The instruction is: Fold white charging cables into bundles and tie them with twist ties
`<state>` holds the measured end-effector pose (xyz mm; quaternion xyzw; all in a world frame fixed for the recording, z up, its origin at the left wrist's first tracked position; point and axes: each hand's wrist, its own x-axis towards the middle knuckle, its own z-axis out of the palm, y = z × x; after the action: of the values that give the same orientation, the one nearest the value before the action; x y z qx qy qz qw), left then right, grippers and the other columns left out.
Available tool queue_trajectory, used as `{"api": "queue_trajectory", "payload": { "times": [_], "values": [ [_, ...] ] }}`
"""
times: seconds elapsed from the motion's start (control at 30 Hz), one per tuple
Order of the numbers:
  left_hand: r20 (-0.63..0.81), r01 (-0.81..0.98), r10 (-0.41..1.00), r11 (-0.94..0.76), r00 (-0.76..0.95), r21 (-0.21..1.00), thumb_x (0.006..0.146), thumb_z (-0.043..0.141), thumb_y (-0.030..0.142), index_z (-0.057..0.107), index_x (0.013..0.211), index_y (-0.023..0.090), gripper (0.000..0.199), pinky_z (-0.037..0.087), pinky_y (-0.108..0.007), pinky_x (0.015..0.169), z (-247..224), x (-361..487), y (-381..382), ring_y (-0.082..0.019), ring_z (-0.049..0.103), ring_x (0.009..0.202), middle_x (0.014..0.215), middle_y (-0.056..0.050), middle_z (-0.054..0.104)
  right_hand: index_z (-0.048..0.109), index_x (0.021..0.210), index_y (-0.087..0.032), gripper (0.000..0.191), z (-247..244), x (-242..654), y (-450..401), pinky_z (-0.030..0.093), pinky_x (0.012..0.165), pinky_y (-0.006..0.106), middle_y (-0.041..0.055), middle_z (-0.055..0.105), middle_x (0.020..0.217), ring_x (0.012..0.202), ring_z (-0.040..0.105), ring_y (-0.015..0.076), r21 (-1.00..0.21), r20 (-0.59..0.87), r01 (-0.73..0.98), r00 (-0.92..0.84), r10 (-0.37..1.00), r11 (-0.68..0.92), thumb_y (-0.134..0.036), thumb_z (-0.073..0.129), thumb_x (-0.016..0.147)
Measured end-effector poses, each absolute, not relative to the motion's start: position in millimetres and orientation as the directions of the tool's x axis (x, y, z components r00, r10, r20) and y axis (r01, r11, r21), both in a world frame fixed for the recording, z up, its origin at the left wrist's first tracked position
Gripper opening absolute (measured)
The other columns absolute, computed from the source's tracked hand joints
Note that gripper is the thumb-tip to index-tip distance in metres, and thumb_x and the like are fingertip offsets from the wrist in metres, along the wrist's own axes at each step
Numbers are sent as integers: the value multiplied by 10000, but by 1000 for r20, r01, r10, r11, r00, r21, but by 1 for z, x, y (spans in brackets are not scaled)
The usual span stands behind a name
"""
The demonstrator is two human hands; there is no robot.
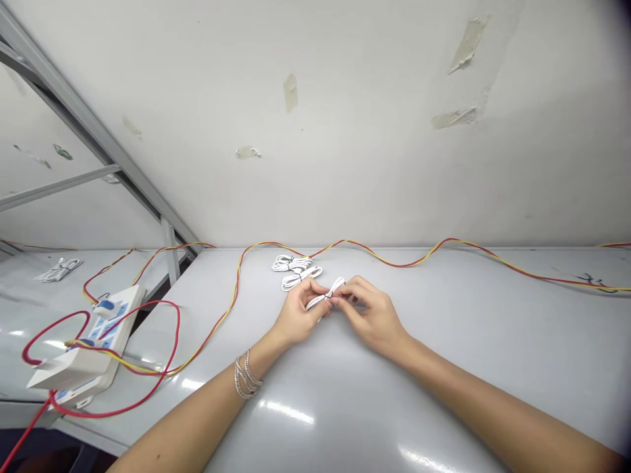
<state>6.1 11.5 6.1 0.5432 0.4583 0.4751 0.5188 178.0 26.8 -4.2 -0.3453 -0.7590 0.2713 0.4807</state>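
Just above the table, a coiled white cable [318, 301] is pinched between the thumb and fingers of my left hand [299, 315]. A thin black twist tie [329, 297] crosses the middle of the coil. My right hand [377, 315] is closed at that spot, its thumb and fingertips pinching the end of the tie; the fingertips partly hide it. Behind my left hand lie two more white cable bundles, a tied one [292, 263] nearer the wall and another [300, 278] closer to my fingers.
A white power strip [111, 341] with plugs and looping red wire [175, 328] sits at the left. A twisted red-yellow wire [409, 265] runs along the back of the grey table [468, 315]. A metal frame [142, 190] rises at left, with another white cable bundle [59, 270] beyond it.
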Motion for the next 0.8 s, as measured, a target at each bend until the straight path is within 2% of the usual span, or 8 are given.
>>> {"api": "queue_trajectory", "payload": {
  "times": [0.13, 0.23, 0.47, 0.63, 0.8],
  "values": [
    [7, -48, 994, -2, 108, 999, 689, 812, 447, 484, 864, 150, 476, 493, -238, 611, 6, 7, 12, -85, 598, 607, 824, -29, 655, 699, 972, -226, 128, -5, 178, 26, 565, 742, 295, 48, 677, 918, 823, 670, 155, -711, 592, 226, -319, 740, 666, -178, 610, 893],
    [-14, -120, 992, 29, 124, 992, 671, 827, 455, 485, 868, 145, 502, 545, -264, 632, 4, 7, 13, -107, 644, 626, 871, -56, 683, 696, 995, -227, 165, -8, 177, 25, 583, 775, 298, 46, 692, 951, 847, 683, 157, -711, 601, 211, -312, 736, 670, -160, 670, 846],
    [-28, -175, 988, 55, 154, 983, 671, 841, 381, 555, 848, 126, 421, 558, -264, 664, 3, 1, 15, -140, 690, 658, 788, -49, 706, 721, 947, -229, 124, -10, 174, 23, 605, 724, 309, 51, 714, 898, 801, 702, 166, -762, 576, 172, -261, 775, 624, -180, 630, 878],
    [-58, -169, 984, 87, 169, 982, 718, 784, 382, 575, 848, 123, 358, 491, -224, 587, 4, -2, 16, -130, 656, 604, 670, -50, 700, 736, 971, -216, 163, -9, 174, 24, 601, 730, 309, 54, 714, 903, 800, 704, 161, -773, 574, 148, -254, 779, 618, -166, 608, 883],
    [-59, -168, 981, 91, 183, 982, 739, 772, 393, 578, 841, 119, 351, 494, -234, 580, 5, -2, 16, -142, 664, 616, 697, -63, 708, 748, 962, -224, 182, -10, 174, 24, 592, 714, 300, 49, 713, 884, 789, 701, 159, -754, 602, 141, -241, 761, 642, -147, 605, 880]
  ]
}}
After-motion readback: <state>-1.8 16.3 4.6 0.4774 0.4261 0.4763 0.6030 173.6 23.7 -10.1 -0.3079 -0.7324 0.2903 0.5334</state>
